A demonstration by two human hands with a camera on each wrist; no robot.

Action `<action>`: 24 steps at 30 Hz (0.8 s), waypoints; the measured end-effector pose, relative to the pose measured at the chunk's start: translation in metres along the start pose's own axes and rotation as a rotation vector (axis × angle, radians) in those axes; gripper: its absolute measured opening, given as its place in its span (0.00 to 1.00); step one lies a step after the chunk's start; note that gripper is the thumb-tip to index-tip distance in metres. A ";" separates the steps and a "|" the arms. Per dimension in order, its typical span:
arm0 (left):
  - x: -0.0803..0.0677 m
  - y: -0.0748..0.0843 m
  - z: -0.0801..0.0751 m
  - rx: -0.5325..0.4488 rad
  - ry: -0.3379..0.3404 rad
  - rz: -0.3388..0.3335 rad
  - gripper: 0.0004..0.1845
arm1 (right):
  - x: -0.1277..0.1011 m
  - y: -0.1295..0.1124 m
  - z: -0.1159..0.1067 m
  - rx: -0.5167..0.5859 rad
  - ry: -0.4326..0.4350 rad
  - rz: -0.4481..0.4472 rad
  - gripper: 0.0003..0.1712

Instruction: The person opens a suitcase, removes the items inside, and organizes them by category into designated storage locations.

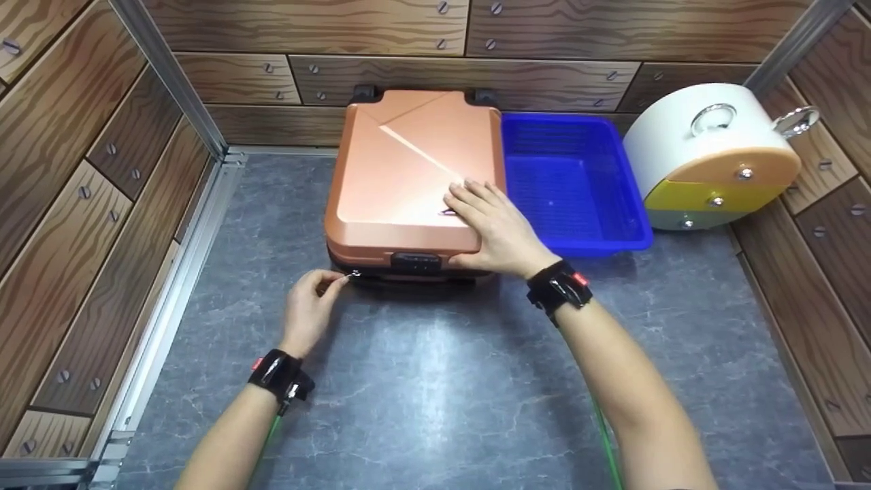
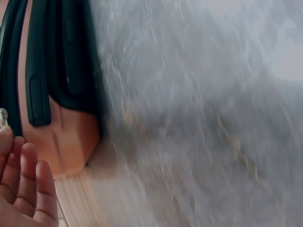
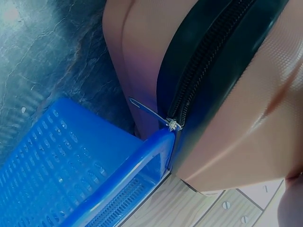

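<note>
Centrally, a copper-orange hard-shell suitcase (image 1: 408, 184) with black zip band lay flat at the back of the grey desk (image 1: 435, 381), against the wood wall, a blue basket (image 1: 571, 184) touching its right side. Open desk was left in front. A zipper pull (image 1: 355, 274) was pinched by the left hand (image 1: 309, 309); the right hand (image 1: 493, 231) was pressed flat, fingers straight, on the lid.

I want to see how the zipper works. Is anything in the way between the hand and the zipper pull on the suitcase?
No, nothing visible. The left hand already pinches the zipper pull at the front edge of the suitcase. The right hand rests flat on the lid, away from the pull. The blue basket sits beside the suitcase, on its other side.
</note>
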State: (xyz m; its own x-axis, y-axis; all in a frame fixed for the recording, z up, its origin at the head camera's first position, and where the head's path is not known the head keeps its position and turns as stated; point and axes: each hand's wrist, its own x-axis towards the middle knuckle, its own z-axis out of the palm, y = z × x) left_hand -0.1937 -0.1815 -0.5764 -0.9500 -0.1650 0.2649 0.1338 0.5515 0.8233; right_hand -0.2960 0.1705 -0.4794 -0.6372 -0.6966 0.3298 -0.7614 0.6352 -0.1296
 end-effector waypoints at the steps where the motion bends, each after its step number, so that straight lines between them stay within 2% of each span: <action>1: 0.001 -0.001 -0.002 0.004 -0.004 -0.002 0.06 | 0.000 0.000 0.000 0.002 0.001 -0.001 0.64; 5: 0.007 -0.006 -0.013 0.024 -0.014 -0.019 0.06 | 0.000 0.000 0.000 0.011 0.004 0.002 0.64; 12: 0.022 -0.015 -0.031 0.077 0.007 -0.076 0.08 | 0.001 0.000 0.000 0.024 0.006 0.004 0.64; 20: 0.053 -0.021 -0.038 0.090 -0.003 -0.118 0.10 | 0.001 0.001 -0.001 0.040 0.018 -0.007 0.64; 24: 0.070 -0.023 -0.038 0.067 -0.035 -0.181 0.12 | 0.000 0.001 0.002 0.050 0.007 0.000 0.64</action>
State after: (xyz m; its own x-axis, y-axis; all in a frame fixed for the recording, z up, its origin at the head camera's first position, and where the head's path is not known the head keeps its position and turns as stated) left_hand -0.2521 -0.2367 -0.5576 -0.9663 -0.2383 0.0972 -0.0577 0.5689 0.8204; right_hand -0.2970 0.1702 -0.4808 -0.6368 -0.6936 0.3367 -0.7662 0.6180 -0.1761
